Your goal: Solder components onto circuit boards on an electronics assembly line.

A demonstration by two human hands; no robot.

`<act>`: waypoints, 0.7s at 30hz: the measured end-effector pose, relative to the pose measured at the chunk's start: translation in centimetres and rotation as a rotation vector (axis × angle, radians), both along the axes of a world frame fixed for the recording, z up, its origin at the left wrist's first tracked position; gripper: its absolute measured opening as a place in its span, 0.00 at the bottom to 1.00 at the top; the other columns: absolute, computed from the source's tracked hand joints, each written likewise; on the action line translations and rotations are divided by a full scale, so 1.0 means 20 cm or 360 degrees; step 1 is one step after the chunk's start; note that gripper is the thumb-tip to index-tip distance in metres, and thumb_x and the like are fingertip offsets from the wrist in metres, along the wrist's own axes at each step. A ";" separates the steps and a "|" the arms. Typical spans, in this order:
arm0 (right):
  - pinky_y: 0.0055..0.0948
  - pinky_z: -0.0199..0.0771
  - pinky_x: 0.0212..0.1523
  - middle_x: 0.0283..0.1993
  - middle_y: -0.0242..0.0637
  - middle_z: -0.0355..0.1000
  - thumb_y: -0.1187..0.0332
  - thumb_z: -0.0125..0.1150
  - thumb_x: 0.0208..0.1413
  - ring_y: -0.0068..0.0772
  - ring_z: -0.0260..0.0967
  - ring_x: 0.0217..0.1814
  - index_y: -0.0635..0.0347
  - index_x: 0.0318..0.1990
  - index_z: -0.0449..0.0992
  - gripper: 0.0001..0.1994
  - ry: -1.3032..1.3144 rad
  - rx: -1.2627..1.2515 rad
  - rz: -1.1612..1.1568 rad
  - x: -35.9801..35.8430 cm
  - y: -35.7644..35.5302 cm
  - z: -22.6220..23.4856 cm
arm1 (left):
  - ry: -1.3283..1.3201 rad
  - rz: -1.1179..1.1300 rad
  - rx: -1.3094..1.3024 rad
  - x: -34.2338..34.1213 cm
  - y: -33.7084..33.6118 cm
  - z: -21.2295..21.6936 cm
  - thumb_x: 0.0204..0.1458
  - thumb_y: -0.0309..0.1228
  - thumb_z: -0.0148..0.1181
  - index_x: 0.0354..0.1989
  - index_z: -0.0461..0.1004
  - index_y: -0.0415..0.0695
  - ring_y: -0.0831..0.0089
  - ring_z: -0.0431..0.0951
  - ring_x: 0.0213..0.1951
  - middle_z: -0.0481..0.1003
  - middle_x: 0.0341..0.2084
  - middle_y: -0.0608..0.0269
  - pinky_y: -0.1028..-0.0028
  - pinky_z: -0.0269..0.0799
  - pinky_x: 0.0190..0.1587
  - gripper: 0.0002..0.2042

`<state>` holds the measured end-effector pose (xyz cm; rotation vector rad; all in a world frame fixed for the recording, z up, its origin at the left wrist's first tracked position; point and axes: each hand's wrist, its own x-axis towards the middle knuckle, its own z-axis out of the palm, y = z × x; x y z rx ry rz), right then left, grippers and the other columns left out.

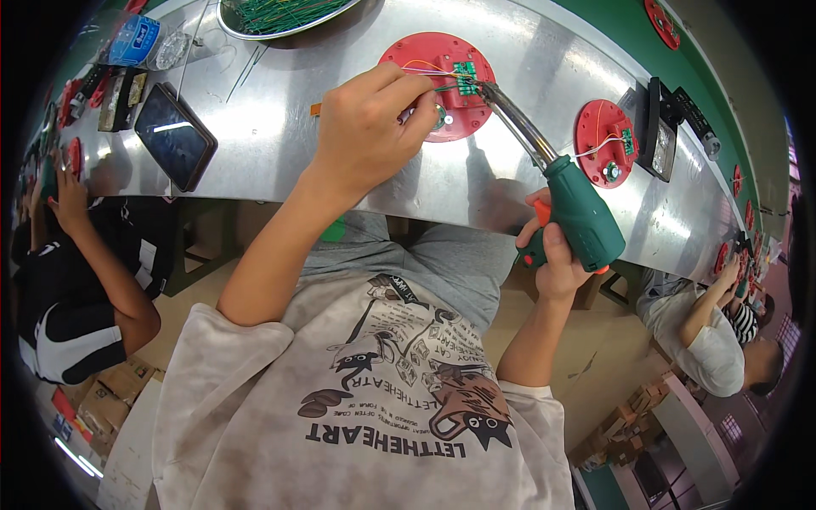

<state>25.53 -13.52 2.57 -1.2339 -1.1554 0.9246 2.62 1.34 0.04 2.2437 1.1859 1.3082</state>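
- Head view: the right hand (557, 259) is wrapping around the grip of a green soldering gun (585, 212), its fingers lying close to the orange trigger (whether the trigger is being squeezed, I cannot tell).
- The left hand (361, 127) is closing thumb and forefinger into a narrow pinch, apparently holding a thin green wire (444, 88) whose far end is reaching the small green circuit board (464, 70).
- That board is sitting on a round red plastic housing (442, 47), which is lying on the metal workbench (263, 153) just ahead of both hands.
- The metal soldering tip (489, 90) is slanting in at the board's right edge; contact with a joint is too fine to tell.
- Judging by this pose, the person is soldering a wire onto the board.
- The next move seems to be calling for a steady left pinch while the joint is heating, then for lifting the tip clear without dragging the wire.
- A second red housing (591, 127) is resting to the right, with wires reaching its own board.
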 end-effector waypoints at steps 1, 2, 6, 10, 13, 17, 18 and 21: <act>0.27 0.73 0.22 0.47 0.55 0.76 0.67 0.60 0.60 0.34 0.73 0.26 0.74 0.60 0.70 0.24 0.0000 0.0012 0.0001 0.00 0.00 0.00 | -0.0015 0.0005 0.0011 0.00 0.00 0.00 0.46 0.24 0.65 0.30 0.81 0.43 0.64 0.78 0.22 0.77 0.24 0.61 0.69 0.73 0.25 0.04; 0.27 0.73 0.22 0.47 0.55 0.76 0.67 0.60 0.59 0.34 0.73 0.25 0.74 0.60 0.70 0.24 0.0001 0.0023 0.0002 0.00 0.00 -0.01 | -0.0030 0.0011 0.0023 0.00 0.00 0.00 0.46 0.24 0.65 0.30 0.81 0.42 0.64 0.77 0.22 0.77 0.24 0.61 0.69 0.73 0.25 0.03; 0.27 0.73 0.22 0.47 0.55 0.76 0.67 0.61 0.60 0.34 0.72 0.23 0.73 0.60 0.70 0.24 -0.0026 0.0002 0.0003 -0.01 0.01 -0.01 | -0.0101 -0.0008 -0.0046 -0.01 -0.01 0.01 0.46 0.24 0.65 0.30 0.81 0.42 0.64 0.77 0.22 0.77 0.24 0.60 0.69 0.73 0.25 0.03; 0.28 0.73 0.23 0.47 0.55 0.76 0.67 0.61 0.59 0.34 0.72 0.22 0.73 0.60 0.70 0.24 -0.0003 0.0002 0.0002 -0.02 0.01 -0.01 | -0.0051 -0.0020 -0.0052 -0.02 -0.01 0.02 0.47 0.23 0.65 0.30 0.81 0.39 0.67 0.78 0.22 0.78 0.24 0.60 0.71 0.73 0.25 0.03; 0.28 0.73 0.23 0.47 0.55 0.76 0.67 0.61 0.59 0.33 0.72 0.23 0.72 0.60 0.70 0.24 0.0000 -0.0009 0.0019 -0.01 0.00 -0.02 | -0.0024 -0.0026 -0.0070 -0.02 -0.01 0.02 0.48 0.21 0.65 0.31 0.82 0.37 0.69 0.78 0.22 0.79 0.25 0.60 0.73 0.73 0.26 0.03; 0.28 0.73 0.23 0.47 0.55 0.76 0.68 0.61 0.59 0.34 0.72 0.23 0.73 0.60 0.70 0.24 -0.0037 -0.0011 0.0050 -0.01 0.00 -0.01 | -0.0022 -0.0021 -0.0096 -0.02 -0.01 0.03 0.49 0.21 0.65 0.30 0.81 0.37 0.70 0.78 0.22 0.78 0.24 0.60 0.74 0.73 0.25 0.02; 0.28 0.73 0.23 0.47 0.55 0.76 0.68 0.61 0.59 0.34 0.72 0.23 0.73 0.60 0.70 0.24 -0.0036 -0.0013 0.0049 0.00 0.00 -0.01 | -0.0021 -0.0021 -0.0098 -0.02 -0.01 0.03 0.49 0.21 0.65 0.30 0.81 0.37 0.70 0.78 0.22 0.78 0.24 0.60 0.74 0.73 0.25 0.02; 0.28 0.72 0.23 0.47 0.54 0.76 0.69 0.60 0.59 0.34 0.72 0.23 0.73 0.59 0.70 0.23 -0.0043 -0.0006 0.0087 0.00 0.00 -0.02 | -0.0030 -0.0010 -0.0077 -0.01 -0.01 0.03 0.49 0.21 0.65 0.30 0.81 0.37 0.70 0.78 0.22 0.78 0.24 0.60 0.74 0.72 0.25 0.02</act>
